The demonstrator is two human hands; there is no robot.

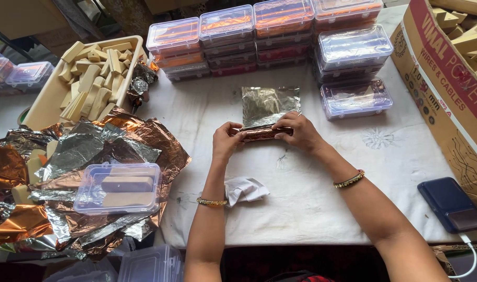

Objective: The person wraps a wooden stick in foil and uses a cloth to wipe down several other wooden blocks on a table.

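At the middle of the white-covered table (pixel 301 209), a copper-foil-wrapped bar (pixel 261 133) lies crosswise, held at both ends: the left hand (pixel 226 141) pinches its left end, the right hand (pixel 298 130) grips its right end, fingers curled over the top. Its far edge rests on a silver foil sheet (pixel 269 105) spread flat just behind it. Near the left forearm sits a crumpled white cloth (pixel 245 189). Further left, a clear plastic box (pixel 118 188) holding two bars rests on a heap of loose copper and silver foil (pixel 118 141), with a cream tray of unwrapped bars (pixel 89 78) behind. Stacked lidded boxes (pixel 270 36) line the far edge; a dark phone (pixel 451 203) lies right, beside a cardboard carton (pixel 447 89).
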